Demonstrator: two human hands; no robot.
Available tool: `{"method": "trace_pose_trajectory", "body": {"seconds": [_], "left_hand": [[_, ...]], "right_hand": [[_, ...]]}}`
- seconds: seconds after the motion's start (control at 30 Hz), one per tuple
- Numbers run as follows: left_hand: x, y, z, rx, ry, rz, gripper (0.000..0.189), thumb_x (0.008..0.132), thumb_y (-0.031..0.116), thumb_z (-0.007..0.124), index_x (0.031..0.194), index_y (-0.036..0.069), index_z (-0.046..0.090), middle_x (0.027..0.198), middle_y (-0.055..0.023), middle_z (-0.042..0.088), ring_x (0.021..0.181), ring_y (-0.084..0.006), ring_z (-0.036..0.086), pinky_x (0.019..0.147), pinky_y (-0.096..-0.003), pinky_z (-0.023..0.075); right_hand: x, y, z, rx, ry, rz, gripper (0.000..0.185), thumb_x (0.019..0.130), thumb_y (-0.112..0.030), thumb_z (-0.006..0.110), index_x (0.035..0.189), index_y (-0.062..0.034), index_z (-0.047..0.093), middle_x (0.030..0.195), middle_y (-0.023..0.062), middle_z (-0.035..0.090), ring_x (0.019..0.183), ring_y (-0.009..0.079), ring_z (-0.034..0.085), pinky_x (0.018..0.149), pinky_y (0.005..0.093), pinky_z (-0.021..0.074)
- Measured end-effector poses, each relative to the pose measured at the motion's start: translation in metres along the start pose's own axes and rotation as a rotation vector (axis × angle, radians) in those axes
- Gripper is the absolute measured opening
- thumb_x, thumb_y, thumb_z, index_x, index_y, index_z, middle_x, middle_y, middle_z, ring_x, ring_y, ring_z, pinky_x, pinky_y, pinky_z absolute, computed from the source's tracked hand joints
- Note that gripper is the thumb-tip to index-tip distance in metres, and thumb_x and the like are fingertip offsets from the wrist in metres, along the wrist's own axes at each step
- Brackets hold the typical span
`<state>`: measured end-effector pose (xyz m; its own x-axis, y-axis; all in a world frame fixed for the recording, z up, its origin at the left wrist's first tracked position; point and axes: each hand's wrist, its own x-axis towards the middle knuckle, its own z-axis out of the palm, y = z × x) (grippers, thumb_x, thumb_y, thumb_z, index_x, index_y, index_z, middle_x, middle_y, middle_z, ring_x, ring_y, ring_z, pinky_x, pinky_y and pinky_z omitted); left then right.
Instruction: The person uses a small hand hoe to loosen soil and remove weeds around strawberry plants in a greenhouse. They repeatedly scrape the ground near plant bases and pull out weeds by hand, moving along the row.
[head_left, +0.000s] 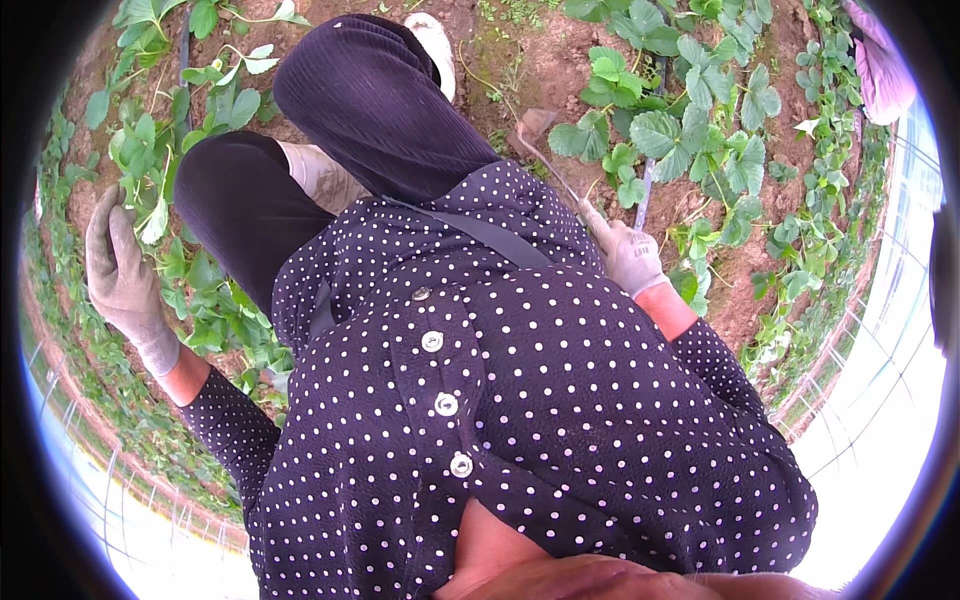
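My right hand (632, 255), in a pale work glove bearing writing, grips the handle of a small hand hoe (551, 166). The tool's thin bent neck leads up to a blade (534, 126) over the soil of the furrow. Strawberry plants (667, 139) with broad toothed leaves grow just beyond that hand. On the other side, my left hand (127, 274) wears a soiled glove and is raised, fingers loosely curved with nothing between them. It is beside the leaves of another strawberry row (142, 150).
My bent knees (375, 97) in dark corduroy trousers stand between the rows, with pale shoes (435, 52) on bare soil (495, 52). Drip hoses (646, 193) run along the plants. Pink cloth (885, 67) shows at the upper right, near bright greenhouse sheeting (877, 382).
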<state>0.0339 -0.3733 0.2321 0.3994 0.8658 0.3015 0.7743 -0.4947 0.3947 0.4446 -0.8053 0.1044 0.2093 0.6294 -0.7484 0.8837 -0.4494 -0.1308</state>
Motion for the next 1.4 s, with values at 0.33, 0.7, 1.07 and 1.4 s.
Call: {"method": "trace_pose_trajectory", "body": {"seconds": [0.33,0.7,1.07,1.4], "left_hand": [[0.022,-0.001,-0.007,-0.067,-0.046,0.133,0.029,0.109,0.010,0.061,0.135,0.001,0.071,0.127,-0.0075,0.075,0.110,-0.0134,0.071,0.098,-0.0284,0.0551],[0.022,0.004,0.012,-0.077,-0.080,0.051,0.029,0.108,0.010,0.063,0.133,0.000,0.072,0.130,-0.0084,0.075,0.109,-0.0132,0.072,0.096,-0.0273,0.0556],[0.073,0.026,0.020,-0.145,-0.167,0.135,0.032,0.109,0.005,0.060,0.139,0.001,0.068,0.138,-0.0113,0.071,0.115,-0.0180,0.072,0.100,-0.0290,0.0561],[0.137,0.009,0.055,-0.088,-0.328,0.393,0.031,0.107,0.002,0.061,0.136,0.000,0.070,0.140,-0.0105,0.071,0.122,-0.0171,0.070,0.103,-0.0287,0.0569]], "right_hand": [[0.031,0.004,-0.031,-0.011,-0.005,0.053,0.066,0.102,-0.014,0.053,0.165,-0.0256,0.039,0.097,0.0222,0.075,0.083,0.0388,0.076,0.075,0.0526,0.0593],[-0.040,0.010,-0.003,-0.085,0.011,0.087,0.065,0.103,-0.019,0.058,0.164,-0.0334,0.041,0.088,0.0133,0.071,0.071,0.0317,0.074,0.063,0.0462,0.0586],[-0.096,0.010,0.089,0.151,0.125,-0.027,0.076,0.095,-0.019,0.066,0.165,-0.0333,0.041,0.085,0.0113,0.063,0.066,0.0323,0.068,0.062,0.0467,0.0562],[-0.079,-0.004,0.095,0.381,0.138,0.062,0.074,0.097,-0.017,0.064,0.165,-0.0313,0.039,0.093,0.0161,0.067,0.078,0.0367,0.071,0.072,0.0478,0.0575]]}}
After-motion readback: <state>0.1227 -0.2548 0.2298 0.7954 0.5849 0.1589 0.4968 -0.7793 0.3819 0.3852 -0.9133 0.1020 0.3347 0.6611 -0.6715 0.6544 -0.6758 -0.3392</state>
